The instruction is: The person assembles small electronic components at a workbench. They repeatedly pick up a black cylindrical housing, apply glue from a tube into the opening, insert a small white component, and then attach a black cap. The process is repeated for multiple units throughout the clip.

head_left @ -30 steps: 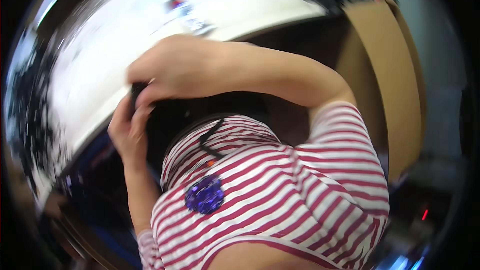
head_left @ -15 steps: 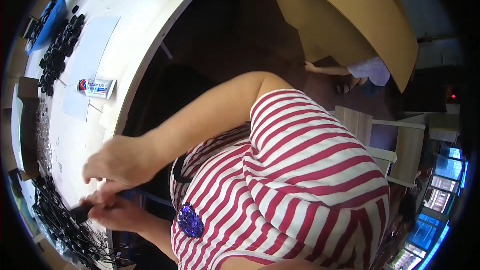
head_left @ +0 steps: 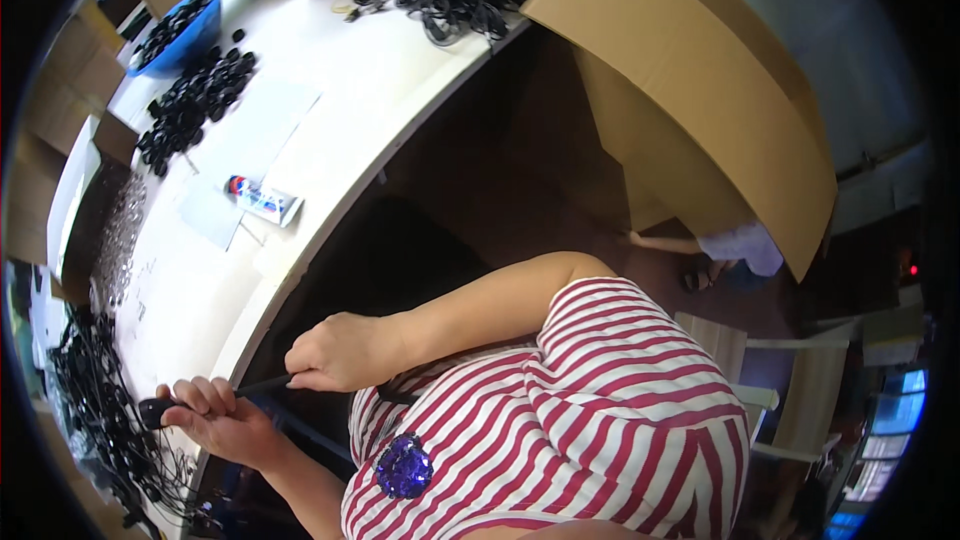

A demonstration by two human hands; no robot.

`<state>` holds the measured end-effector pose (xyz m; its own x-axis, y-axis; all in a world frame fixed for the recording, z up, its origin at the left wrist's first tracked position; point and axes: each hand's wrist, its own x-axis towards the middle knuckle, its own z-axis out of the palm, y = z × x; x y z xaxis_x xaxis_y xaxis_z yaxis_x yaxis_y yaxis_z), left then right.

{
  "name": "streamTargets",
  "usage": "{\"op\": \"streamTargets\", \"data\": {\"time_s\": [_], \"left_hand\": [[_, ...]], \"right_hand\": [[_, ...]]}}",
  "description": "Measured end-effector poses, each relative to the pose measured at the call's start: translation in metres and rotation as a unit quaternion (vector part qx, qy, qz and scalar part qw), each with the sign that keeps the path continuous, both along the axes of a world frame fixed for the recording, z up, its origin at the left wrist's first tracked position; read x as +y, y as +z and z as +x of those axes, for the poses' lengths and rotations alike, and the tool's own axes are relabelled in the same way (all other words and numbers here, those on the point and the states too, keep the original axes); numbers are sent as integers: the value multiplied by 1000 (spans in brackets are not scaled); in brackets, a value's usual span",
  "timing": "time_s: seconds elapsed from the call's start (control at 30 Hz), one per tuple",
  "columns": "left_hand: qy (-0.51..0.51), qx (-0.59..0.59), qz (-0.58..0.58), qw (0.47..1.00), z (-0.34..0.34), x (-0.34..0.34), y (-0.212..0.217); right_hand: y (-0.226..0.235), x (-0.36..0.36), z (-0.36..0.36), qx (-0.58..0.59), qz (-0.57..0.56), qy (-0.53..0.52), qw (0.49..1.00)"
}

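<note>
1. A thin black cable (head_left: 262,387) stretches between both hands, at the lower left of the frame, over the desk (head_left: 330,130) edge.
2. The left hand (head_left: 215,418) – fingers clamped on the cable's dark plug end.
3. The right hand (head_left: 335,352) – fingers pinched together on the cable.
4. A tangle of black cables (head_left: 95,410) lies just beside the left hand.
5. Small black parts (head_left: 195,100) and a blue bowl (head_left: 175,35) are at upper left.
</note>
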<state>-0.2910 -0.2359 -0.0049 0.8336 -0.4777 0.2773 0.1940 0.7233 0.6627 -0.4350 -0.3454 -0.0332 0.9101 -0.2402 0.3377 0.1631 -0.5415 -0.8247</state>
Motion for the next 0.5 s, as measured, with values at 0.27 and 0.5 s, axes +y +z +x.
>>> {"op": "streamTargets", "data": {"time_s": [0.27, 0.5], "left_hand": [[-10, -72, 75, 995, 0, -16, 21], [-26, -95, 178, 979, 31, -11, -21]], "right_hand": [[92, -55, -15, 80, 103, 17, 991], [245, -155, -13, -136, 159, -25, 977]]}}
